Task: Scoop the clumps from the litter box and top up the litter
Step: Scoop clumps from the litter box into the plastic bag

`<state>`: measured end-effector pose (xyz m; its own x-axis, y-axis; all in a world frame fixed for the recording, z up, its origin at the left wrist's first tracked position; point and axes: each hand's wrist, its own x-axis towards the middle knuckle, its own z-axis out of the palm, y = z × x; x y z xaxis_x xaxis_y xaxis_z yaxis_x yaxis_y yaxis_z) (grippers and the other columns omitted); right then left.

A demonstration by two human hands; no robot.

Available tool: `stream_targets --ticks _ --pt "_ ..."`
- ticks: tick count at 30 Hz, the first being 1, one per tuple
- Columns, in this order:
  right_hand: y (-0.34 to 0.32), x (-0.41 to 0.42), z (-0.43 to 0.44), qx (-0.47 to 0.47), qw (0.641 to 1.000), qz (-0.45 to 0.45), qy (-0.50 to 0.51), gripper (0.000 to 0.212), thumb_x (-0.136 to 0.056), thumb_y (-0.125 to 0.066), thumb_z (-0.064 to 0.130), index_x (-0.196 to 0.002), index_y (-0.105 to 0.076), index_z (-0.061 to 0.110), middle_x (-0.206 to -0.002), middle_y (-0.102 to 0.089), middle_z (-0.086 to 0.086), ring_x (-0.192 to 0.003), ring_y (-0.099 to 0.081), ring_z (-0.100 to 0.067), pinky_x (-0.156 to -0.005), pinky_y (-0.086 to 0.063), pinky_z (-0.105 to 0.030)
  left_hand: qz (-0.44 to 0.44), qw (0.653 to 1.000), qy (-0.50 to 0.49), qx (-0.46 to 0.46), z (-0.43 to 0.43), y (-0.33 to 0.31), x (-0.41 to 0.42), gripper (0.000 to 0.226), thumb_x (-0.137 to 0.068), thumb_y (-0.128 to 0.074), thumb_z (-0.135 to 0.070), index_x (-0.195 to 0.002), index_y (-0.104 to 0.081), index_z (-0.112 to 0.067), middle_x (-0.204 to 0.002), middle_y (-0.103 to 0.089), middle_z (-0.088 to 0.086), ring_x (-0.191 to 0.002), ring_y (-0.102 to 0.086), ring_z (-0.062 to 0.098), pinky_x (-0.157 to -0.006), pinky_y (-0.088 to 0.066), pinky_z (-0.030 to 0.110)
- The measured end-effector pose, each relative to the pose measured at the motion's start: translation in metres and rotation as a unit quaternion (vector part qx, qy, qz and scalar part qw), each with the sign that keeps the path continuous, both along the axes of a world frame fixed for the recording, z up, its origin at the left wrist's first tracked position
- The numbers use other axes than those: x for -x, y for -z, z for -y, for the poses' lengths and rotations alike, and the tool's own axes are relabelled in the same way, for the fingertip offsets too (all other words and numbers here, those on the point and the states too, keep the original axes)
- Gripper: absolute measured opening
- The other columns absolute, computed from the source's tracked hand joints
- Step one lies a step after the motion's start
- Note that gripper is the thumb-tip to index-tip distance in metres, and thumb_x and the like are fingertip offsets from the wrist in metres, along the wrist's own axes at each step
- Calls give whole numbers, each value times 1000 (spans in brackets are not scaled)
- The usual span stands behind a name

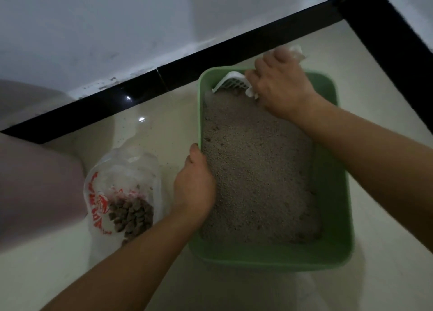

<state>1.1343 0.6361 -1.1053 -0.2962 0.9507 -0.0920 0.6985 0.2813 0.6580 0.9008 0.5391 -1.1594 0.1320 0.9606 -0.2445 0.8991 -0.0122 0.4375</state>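
Note:
A green litter box [337, 217] stands on the pale tiled floor, filled with grey-brown litter [253, 170]. My left hand [194, 184] grips the box's left rim, thumb along the edge. At the box's far end my right hand [281, 85] holds a white slotted scoop [232, 82], whose blade is tilted into the far left corner above the litter. The scoop's handle is hidden in my fist. A few darker clumps lie near the box's near right corner [304, 236].
A clear plastic bag [121, 193] with red print lies on the floor left of the box and holds dark clumps [132, 217]. A black skirting strip [164, 76] and a white wall run behind. My knee [35, 181] is at the left edge.

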Motion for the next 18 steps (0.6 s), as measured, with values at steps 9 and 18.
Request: stream_targets --ticks 9,18 --pt "-10 -15 -37 107 988 -100 -49 41 -91 -49 44 -120 -60 18 -89 -62 -6 -82 -50 -22 -94 -33 -40 34 999 6 -10 -2 3 4 17 -100 -33 -12 -115 -38 -5 -87 -60 16 -72 -59 38 -59 -37 37" --pt "24 -8 -3 169 953 -253 14 31 -100 -33 46 -89 -53 24 -80 -59 1 -81 -54 -21 -102 -30 -43 36 999 6 -21 -2 5 5 3 -101 -33 -12 -98 -33 -13 -78 -54 10 -64 -53 32 -55 -33 35"
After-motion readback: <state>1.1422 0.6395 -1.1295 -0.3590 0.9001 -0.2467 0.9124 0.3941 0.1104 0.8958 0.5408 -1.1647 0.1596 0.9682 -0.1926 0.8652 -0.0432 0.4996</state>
